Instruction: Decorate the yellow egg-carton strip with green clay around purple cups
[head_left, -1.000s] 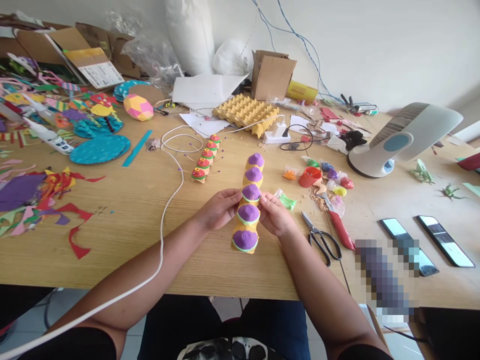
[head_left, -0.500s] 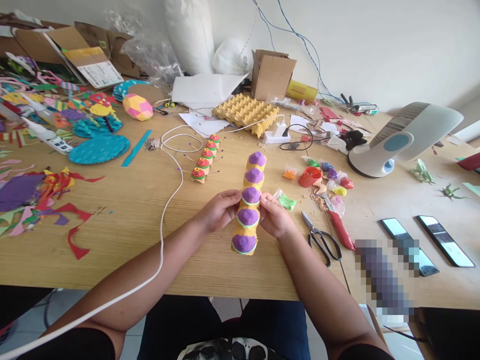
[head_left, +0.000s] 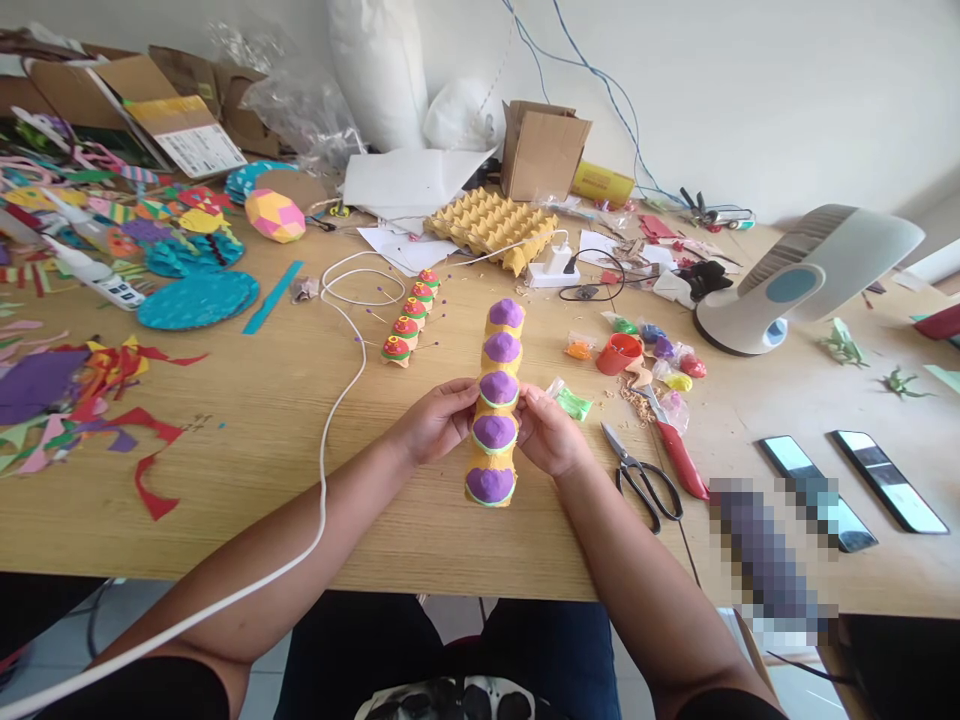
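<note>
A strip of yellow egg carton (head_left: 496, 408) with purple clay caps edged in pale green is held upright along its length in front of me. My left hand (head_left: 448, 420) pinches its left side near the middle. On the opposite side my right hand (head_left: 550, 430) grips it between thumb and fingers. Beyond my left hand lies a finished-looking egg-carton caterpillar (head_left: 411, 315) in red and green, with purple-tipped pins sticking out of its sides. Black-handled scissors (head_left: 640, 475) rest to the right of my right hand, beside a red-handled knife (head_left: 681, 455).
A yellow egg tray (head_left: 487, 225) sits at the back. Bags of coloured clay (head_left: 679, 380) and a red cup (head_left: 620, 353) stand to the right, near a white fan (head_left: 795, 285). A white cable (head_left: 325, 440) crosses my left forearm. Paper scraps (head_left: 97, 395) cover the left side.
The egg-carton strip has turned slightly, its far end shifting left and its near end a little right. Both hands keep hold of it.
</note>
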